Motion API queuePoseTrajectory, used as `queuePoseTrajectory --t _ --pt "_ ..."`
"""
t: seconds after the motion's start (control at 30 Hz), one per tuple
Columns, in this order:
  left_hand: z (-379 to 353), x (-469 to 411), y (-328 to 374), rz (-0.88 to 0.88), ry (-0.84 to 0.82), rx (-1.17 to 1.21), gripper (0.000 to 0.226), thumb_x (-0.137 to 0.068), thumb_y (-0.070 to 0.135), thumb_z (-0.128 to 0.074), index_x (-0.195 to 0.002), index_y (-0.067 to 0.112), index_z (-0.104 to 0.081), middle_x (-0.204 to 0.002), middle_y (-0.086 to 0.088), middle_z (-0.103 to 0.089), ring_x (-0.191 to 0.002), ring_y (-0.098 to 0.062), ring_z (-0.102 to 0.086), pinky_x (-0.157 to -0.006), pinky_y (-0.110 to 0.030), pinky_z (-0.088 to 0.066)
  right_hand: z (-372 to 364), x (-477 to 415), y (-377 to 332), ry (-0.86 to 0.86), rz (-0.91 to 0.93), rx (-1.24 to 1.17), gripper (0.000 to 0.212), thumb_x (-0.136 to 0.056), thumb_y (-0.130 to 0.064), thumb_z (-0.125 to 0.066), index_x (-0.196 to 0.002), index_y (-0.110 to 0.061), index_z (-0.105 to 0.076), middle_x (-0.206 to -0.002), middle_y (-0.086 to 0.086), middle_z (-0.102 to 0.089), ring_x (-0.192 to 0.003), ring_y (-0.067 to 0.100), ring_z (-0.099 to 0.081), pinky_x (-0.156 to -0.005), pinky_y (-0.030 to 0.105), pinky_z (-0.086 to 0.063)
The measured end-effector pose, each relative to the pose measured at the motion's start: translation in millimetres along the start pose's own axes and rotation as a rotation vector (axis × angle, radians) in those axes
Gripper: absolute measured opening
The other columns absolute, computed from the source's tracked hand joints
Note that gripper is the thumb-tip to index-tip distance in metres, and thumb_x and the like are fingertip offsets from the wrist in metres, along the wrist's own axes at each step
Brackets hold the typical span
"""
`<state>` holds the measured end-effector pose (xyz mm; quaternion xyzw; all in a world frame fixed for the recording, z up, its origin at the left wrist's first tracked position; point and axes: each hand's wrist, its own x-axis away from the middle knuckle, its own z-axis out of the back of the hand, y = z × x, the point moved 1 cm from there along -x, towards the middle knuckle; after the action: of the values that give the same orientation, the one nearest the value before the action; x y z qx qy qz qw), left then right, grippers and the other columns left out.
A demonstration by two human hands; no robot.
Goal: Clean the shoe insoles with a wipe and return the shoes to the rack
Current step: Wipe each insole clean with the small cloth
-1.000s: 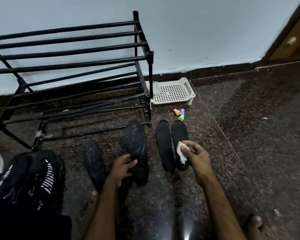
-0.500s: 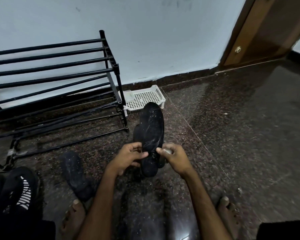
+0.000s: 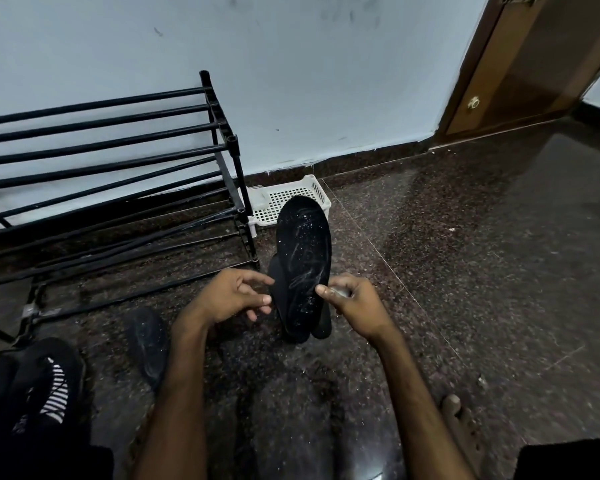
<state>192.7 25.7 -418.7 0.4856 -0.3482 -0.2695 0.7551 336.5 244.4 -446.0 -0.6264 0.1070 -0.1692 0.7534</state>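
A dusty black insole [image 3: 303, 265] stands tilted up off the floor, toe toward the wall. My right hand [image 3: 352, 304] pinches its right edge, thumb on the dusty face, with a white wipe [image 3: 340, 292] bunched in the fingers. My left hand [image 3: 231, 296] sits at the insole's left edge, fingers loosely curled, tips just touching it. Two cleaner black insoles [image 3: 321, 329] lie on the floor behind it, mostly hidden. Another dusty insole [image 3: 146, 341] lies to the left. Black shoes with white stripes [image 3: 39, 389] sit at the lower left. The black metal shoe rack [image 3: 118, 161] stands against the wall.
A white perforated plastic basket [image 3: 321, 197] sits by the wall beside the rack's right post. A wooden door [image 3: 520, 71] is at the upper right. My bare foot [image 3: 461, 427] rests on the dark granite floor [image 3: 482, 271] at the lower right.
My left hand lifted the dusty insole from the floor and brought it in front of the clean pair; my right hand moved onto it with the wipe. The view swung right.
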Motion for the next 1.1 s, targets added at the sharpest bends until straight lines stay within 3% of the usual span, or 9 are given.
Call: queuePoseTrajectory --t 0.17,0.37,0.47,0.53,0.67,0.73,0.83,1.0,1.1 --pt "3.1 -1.3 2.4 -0.051 0.136 -0.083 0.066 -0.081 -0.015 -0.068 -0.136 0.020 -0.054 -0.112 0.004 -0.074 -0.092 -0.013 -0.068 -0.084 -0.027 -0.056 -1.5 -2.6 1.4 -0.003 -0.025 0.016 0.024 -0.086 -0.028 -0.075 -0.098 -0.007 -0.075 -0.105 0.011 -0.070 -0.098 0.019 -0.069 -0.093 0.042 -0.053" --pt "1.2 1.1 4.0 -0.090 0.385 -0.070 0.029 -0.097 0.018 -0.062 -0.126 0.018 -0.064 -0.062 -0.007 -0.072 -0.050 -0.018 -0.065 -0.055 -0.028 -0.054 -7.3 -2.8 -0.7 -0.017 -0.017 0.011 0.049 -0.073 -0.053 -0.075 -0.099 -0.012 -0.077 -0.106 0.008 -0.072 -0.100 0.020 -0.070 -0.093 0.048 -0.054" --pt "6.4 1.6 0.4 -0.061 0.146 -0.107 0.065 -0.094 -0.005 -0.058 -0.149 0.025 -0.040 -0.130 0.006 -0.064 -0.115 0.001 -0.059 -0.083 -0.019 -0.050 -6.7 -2.6 -1.8 -0.005 -0.017 0.021 0.038 -0.079 -0.045 -0.077 -0.096 -0.011 -0.076 -0.102 0.009 -0.072 -0.097 0.022 -0.070 -0.092 0.050 -0.054" --pt "10.1 1.0 -6.1 -0.028 0.054 -0.108 0.078 -0.088 -0.014 -0.060 -0.150 0.025 -0.035 -0.143 0.012 -0.051 -0.129 -0.003 -0.050 -0.089 -0.021 -0.048 -6.1 -2.8 -1.7 -0.005 -0.007 0.046 0.022 -0.085 -0.032 -0.076 -0.093 -0.011 -0.076 -0.100 0.009 -0.071 -0.093 0.023 -0.069 -0.090 0.050 -0.054" --pt "13.5 4.1 -9.0 0.091 0.171 -0.059 0.014 -0.094 0.006 -0.064 -0.105 -0.001 -0.068 -0.086 -0.010 -0.077 -0.065 -0.023 -0.071 -0.055 -0.029 -0.056 -9.8 -1.8 -5.6 -0.009 -0.006 0.032 0.030 -0.080 -0.042 -0.077 -0.090 -0.014 -0.077 -0.101 0.011 -0.070 -0.095 0.026 -0.069 -0.091 0.051 -0.054" --pt "14.3 7.5 -6.5 0.103 0.209 -0.051 0.015 -0.096 0.012 -0.063 -0.091 -0.001 -0.068 -0.077 -0.012 -0.076 -0.057 -0.028 -0.068 -0.046 -0.030 -0.053 -12.1 -1.9 -7.3 -0.012 -0.003 0.027 0.042 -0.073 -0.054 -0.075 -0.089 -0.015 -0.076 -0.101 0.011 -0.071 -0.096 0.027 -0.069 -0.090 0.052 -0.053" --pt "11.7 7.4 9.1 -0.004 0.267 0.046 0.038 -0.094 0.035 -0.060 -0.091 -0.002 -0.069 -0.087 -0.012 -0.076 -0.079 -0.035 -0.072 -0.057 -0.031 -0.058 -14.2 -3.0 -10.7 -0.040 -0.001 0.000 0.040 -0.075 -0.051 -0.075 -0.089 -0.014 -0.076 -0.100 0.013 -0.070 -0.095 0.031 -0.068 -0.090 0.055 -0.053" --pt "-1.8 6.6 49.4 -0.164 0.261 0.416 0.091 -0.083 0.079 -0.037 -0.143 0.012 -0.048 -0.134 -0.008 -0.063 -0.119 -0.023 -0.063 -0.094 -0.042 -0.055 -19.7 -3.8 -24.3 -0.093 0.007 0.047 0.033 -0.080 -0.045 -0.076 -0.089 -0.014 -0.076 -0.099 0.008 -0.070 -0.095 0.027 -0.068 -0.090 0.053 -0.052" --pt "-10.9 8.7 69.0 -0.214 0.347 0.470 0.057 -0.094 0.056 -0.045 -0.117 0.009 -0.068 -0.114 -0.011 -0.073 -0.107 -0.023 -0.069 -0.091 -0.041 -0.054 -18.5 -3.7 -31.2 -0.146 0.018 0.108 0.012 -0.086 -0.030 -0.076 -0.082 -0.019 -0.075 -0.090 0.006 -0.064 -0.085 0.023 -0.064 -0.087 0.048 -0.052"
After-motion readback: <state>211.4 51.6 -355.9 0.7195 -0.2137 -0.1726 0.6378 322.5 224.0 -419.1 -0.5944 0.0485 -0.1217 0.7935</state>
